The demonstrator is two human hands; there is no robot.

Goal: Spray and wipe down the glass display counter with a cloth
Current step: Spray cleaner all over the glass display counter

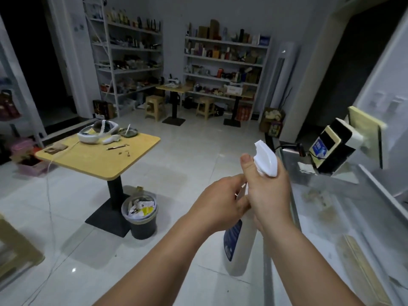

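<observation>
Glass display table (348, 219) runs along the right side, with a small black-and-cream device (329, 149) at its far end. Yellow-topped table (95, 160) stands well apart to the left, a white headset (95, 131) near its far edge and a full waste bin (141, 219) on the floor beside its base. White spray bottle (239, 246), blue label, roughly upright in the air just off the glass table's left edge. Right hand (270, 193) curled round the neck under the trigger head, thumb up. Left hand (218, 206) grips the neck from the left, touching the right hand.
</observation>
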